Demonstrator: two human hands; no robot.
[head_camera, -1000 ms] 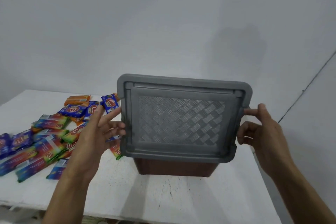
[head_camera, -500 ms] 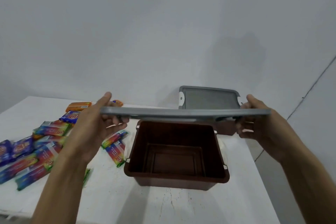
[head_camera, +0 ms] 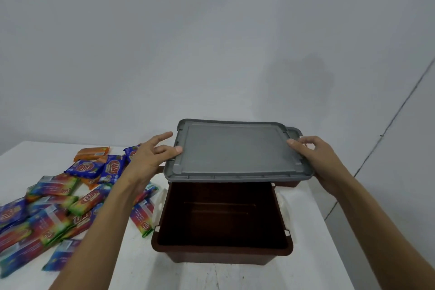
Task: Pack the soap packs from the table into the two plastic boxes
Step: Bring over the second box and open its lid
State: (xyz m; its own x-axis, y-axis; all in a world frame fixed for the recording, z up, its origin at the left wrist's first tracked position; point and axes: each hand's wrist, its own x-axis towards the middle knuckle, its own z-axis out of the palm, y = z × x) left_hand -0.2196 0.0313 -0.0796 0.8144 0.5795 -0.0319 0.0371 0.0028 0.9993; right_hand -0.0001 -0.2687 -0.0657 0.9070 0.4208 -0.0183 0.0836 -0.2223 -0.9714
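Observation:
A grey lid [head_camera: 235, 150] lies flat between my hands, over the closed second box [head_camera: 294, 133] at the back. My left hand [head_camera: 150, 158] holds its left edge, thumb on top. My right hand [head_camera: 315, 155] grips its right edge. In front of it stands a brown plastic box [head_camera: 221, 249], open and with nothing inside. Several soap packs [head_camera: 58, 205] in blue, orange and rainbow wrappers lie in a heap on the left of the white table [head_camera: 317, 254].
The plain grey wall stands right behind the table. The table's right edge runs close to the brown box, with the floor beyond it. White latches hang at the sides of the open box [head_camera: 158, 205].
The lid was tilted up in front of me, then turned flat. Now it has moved back and down over the rear box, uncovering the open brown box.

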